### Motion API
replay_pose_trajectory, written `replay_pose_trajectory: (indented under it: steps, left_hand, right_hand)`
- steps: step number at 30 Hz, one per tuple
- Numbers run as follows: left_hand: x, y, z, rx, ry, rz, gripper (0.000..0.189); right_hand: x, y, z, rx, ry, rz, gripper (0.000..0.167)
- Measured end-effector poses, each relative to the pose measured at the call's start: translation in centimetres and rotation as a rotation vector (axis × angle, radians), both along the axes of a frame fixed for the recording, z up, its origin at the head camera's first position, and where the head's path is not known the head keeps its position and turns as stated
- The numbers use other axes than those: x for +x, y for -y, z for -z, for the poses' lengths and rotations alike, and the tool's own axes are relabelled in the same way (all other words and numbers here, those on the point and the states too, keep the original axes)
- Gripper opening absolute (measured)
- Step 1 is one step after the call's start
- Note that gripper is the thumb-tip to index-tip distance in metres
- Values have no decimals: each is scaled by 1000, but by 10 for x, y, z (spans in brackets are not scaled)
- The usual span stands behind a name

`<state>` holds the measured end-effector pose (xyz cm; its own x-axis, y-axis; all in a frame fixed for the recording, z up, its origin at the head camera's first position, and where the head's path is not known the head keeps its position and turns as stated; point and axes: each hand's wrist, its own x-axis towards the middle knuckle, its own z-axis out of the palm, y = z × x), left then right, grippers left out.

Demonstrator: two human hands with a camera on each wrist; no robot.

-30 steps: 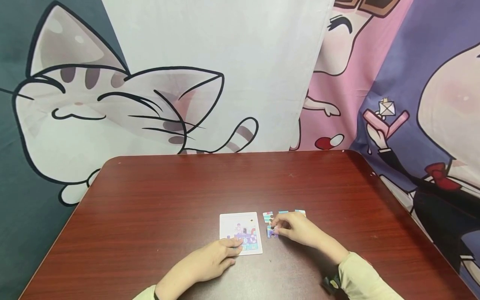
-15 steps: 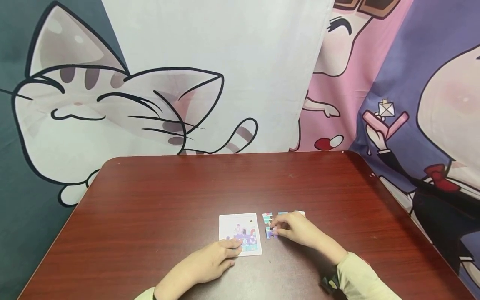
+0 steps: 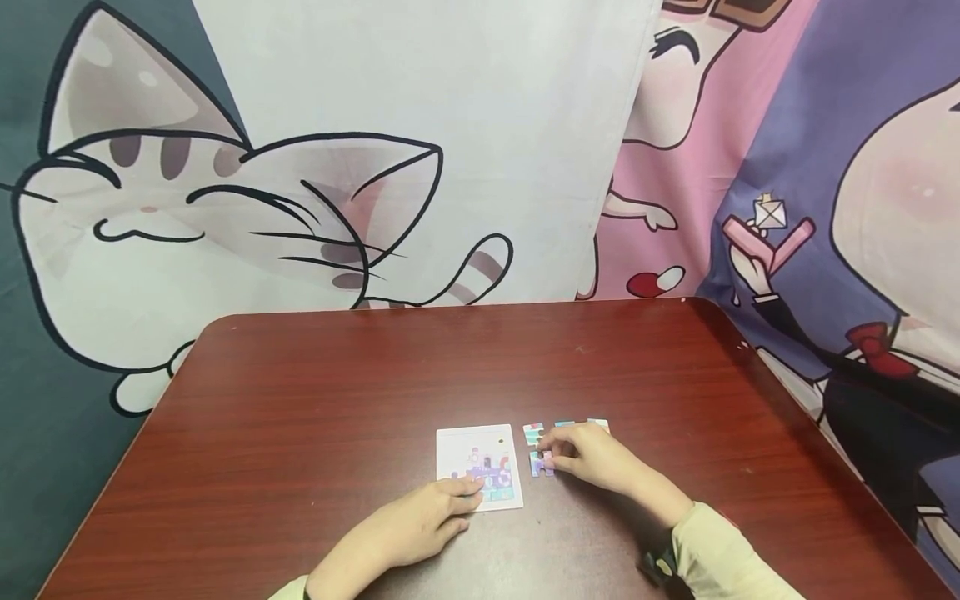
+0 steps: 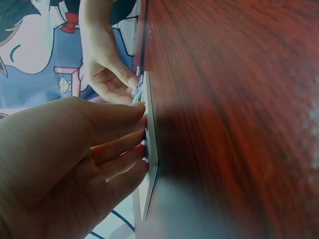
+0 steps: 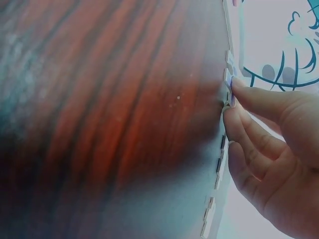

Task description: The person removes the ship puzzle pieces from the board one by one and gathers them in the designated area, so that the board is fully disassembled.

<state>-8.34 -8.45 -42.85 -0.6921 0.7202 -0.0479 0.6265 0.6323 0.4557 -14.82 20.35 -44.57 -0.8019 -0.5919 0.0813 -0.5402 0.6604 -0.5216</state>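
On the reddish-brown, wood-grained surface (image 3: 375, 392), a thin, nearly square white board (image 3: 467, 442) printed with a lilac and pale-blue building-like picture is touched near its 7 o'clock corner by the left hand (image 3: 420, 518), its fingers relaxed and extended, nothing grasped. At 3 o'clock from the board, a small purple puzzle piece (image 3: 536, 467) with notched edges is pinched between thumb and forefinger of the right hand (image 3: 596, 457), while a teal-and-white striped piece (image 3: 532, 433) is seen at 12 o'clock from it.
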Motion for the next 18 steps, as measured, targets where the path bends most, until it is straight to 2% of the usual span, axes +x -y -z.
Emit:
replay_pose_trajectory:
  steps: [9,18]
  left_hand:
    - [-2,0,1,-1,-19,11,35]
    - [-1,0,1,15,11,8,35]
  right_hand:
    - [0,-1,-2,24,-20,43,17]
    - [0,-1,0,16,-9,51,17]
